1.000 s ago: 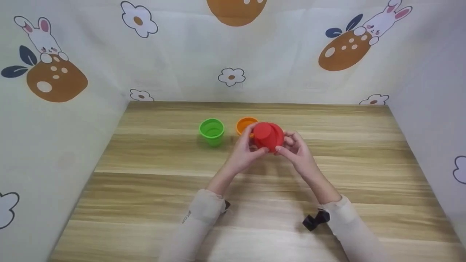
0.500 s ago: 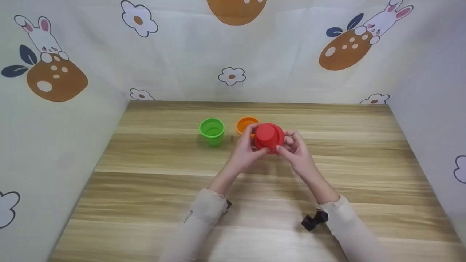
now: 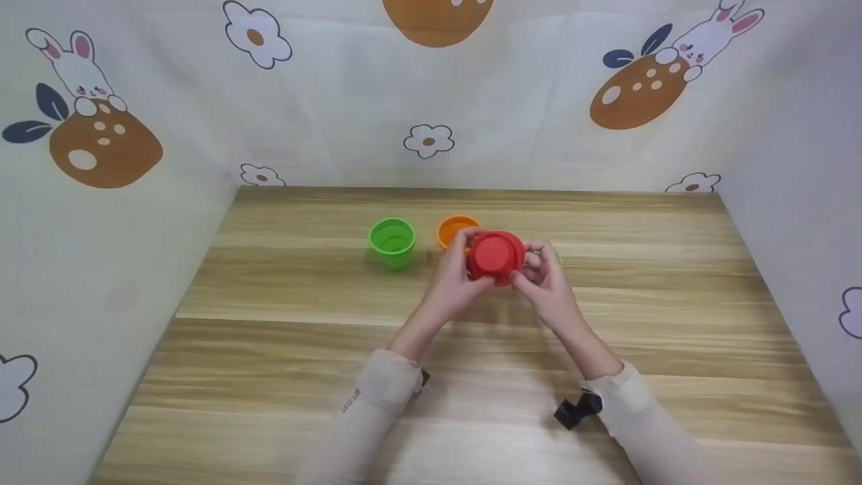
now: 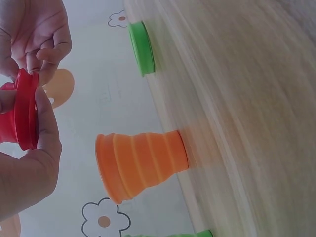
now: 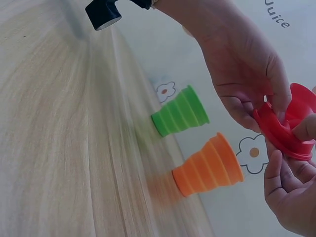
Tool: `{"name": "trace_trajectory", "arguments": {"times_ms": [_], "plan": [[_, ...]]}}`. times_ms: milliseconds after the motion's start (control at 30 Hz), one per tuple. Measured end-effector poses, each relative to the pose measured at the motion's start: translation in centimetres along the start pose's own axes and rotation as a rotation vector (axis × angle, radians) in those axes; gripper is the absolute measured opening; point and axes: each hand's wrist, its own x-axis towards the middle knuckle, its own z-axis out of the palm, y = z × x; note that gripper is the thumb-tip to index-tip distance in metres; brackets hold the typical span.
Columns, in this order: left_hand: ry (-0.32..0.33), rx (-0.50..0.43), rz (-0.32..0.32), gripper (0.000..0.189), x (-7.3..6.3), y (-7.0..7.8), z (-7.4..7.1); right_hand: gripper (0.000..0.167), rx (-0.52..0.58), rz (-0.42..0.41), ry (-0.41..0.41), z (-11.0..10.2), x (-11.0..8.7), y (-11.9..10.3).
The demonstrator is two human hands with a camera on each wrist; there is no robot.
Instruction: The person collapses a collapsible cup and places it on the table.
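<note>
Both hands hold a red collapsible cup (image 3: 495, 254) above the table, its round base turned up toward the head camera and its ribbed wall partly folded. My left hand (image 3: 452, 276) grips its left side, thumb at the near edge and fingers around the far side. On the right, my right hand (image 3: 553, 288) pinches the rim, its thumb beside the other thumb. Just behind the hands stands an orange collapsible cup (image 5: 210, 168), extended and upright. A green collapsible cup (image 3: 392, 242), likewise extended, stands left of it. A flat green ribless disc (image 4: 142, 48) lies on the table, mostly hidden by my right hand in the head view.
The wood-grain table (image 3: 303, 377) is bounded by a printed cloth (image 3: 337, 101) at the back and on both sides. Black wrist cameras hang at the cuffs, the right one (image 3: 572, 411) close over the table.
The red cup has tilted, its base swinging from the upper left to face the head camera. My right hand has shifted slightly left, and a sliver of green shows behind it.
</note>
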Motion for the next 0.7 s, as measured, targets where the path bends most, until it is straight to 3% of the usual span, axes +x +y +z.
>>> {"name": "trace_trajectory", "arguments": {"times_ms": [267, 467, 700], "plan": [[0.015, 0.056, 0.049, 0.064, 0.03, 0.0, -0.25, 0.035, -0.008, -0.013, -0.005, -0.06, -0.08, -0.01], [0.041, 0.079, 0.026, 0.062, 0.05, 0.13, -0.49, 0.038, 0.036, 0.009, -0.01, -0.01, -0.16, -0.2], [0.001, -0.024, -0.008, 0.057, 0.02, -0.05, -0.98, 0.039, 0.06, 0.044, 0.001, -0.18, -0.14, -0.26]]}}
